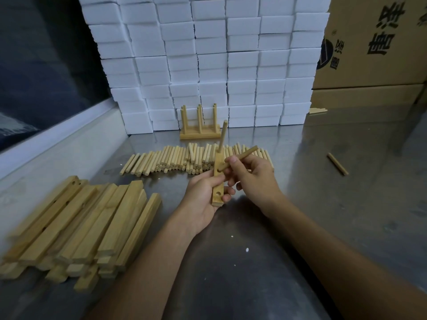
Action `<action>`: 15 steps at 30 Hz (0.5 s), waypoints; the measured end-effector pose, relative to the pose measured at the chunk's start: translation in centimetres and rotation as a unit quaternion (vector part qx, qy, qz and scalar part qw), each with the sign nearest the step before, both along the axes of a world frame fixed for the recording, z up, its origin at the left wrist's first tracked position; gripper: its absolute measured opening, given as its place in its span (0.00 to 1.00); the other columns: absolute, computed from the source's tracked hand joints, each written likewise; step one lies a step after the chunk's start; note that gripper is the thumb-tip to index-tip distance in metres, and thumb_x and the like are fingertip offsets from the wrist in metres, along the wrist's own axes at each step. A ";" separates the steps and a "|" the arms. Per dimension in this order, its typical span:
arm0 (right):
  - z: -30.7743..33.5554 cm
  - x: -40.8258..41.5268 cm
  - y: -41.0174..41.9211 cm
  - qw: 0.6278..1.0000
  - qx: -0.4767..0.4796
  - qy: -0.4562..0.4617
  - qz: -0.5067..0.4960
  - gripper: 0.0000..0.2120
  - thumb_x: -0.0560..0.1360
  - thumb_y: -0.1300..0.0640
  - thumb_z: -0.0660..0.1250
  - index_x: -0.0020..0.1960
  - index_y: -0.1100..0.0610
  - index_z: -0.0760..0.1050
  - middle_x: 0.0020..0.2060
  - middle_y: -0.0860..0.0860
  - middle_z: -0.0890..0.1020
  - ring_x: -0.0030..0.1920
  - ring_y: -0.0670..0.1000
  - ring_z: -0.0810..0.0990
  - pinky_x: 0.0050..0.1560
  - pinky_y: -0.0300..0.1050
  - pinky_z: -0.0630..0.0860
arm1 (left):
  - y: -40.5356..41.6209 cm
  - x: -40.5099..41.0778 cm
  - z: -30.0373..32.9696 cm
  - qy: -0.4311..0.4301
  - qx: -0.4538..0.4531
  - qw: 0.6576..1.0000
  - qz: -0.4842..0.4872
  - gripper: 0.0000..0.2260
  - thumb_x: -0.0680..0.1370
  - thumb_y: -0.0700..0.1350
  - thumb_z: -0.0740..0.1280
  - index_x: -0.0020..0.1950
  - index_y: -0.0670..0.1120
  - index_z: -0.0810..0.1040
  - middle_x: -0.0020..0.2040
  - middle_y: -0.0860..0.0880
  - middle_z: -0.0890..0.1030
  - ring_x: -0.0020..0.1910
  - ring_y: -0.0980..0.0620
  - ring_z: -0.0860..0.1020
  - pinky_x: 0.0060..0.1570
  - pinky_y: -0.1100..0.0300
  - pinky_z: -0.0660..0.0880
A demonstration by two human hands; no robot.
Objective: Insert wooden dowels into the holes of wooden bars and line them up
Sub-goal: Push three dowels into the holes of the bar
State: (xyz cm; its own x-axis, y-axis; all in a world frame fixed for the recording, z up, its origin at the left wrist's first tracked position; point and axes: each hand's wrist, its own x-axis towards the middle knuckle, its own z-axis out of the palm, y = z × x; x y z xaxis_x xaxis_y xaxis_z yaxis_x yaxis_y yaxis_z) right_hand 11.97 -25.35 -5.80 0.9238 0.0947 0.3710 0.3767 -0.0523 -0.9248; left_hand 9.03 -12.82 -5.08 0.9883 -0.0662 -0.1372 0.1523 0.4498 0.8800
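Note:
My left hand (203,199) grips a wooden bar (218,195) held lengthwise away from me. One dowel (223,135) stands upright in the bar's far hole, and an empty hole shows near its close end. My right hand (251,179) pinches a second dowel (240,157), its lower tip at the bar's middle hole. A row of loose dowels (175,160) lies behind my hands. A pile of bars (76,227) sits at the left. Finished bars with upright dowels (199,125) stand at the back.
A wall of white foam blocks (208,61) rises behind the metal table (231,262). Cardboard boxes (374,42) stand at the back right. One stray dowel (337,166) lies on the table at the right, and a raised ledge (60,135) runs along the left.

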 end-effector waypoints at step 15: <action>0.9 -0.5 0.2 0.938 -0.272 -0.196 -0.091 0.13 0.81 0.53 0.65 0.46 0.62 0.78 0.38 0.53 0.81 0.39 0.52 0.79 0.43 0.51 0.77 | -0.5 -0.1 -0.2 -0.014 0.014 1.000 0.006 0.11 0.81 0.32 0.58 0.53 0.38 0.80 0.36 0.46 0.82 0.28 0.53 0.76 0.23 0.63 0.68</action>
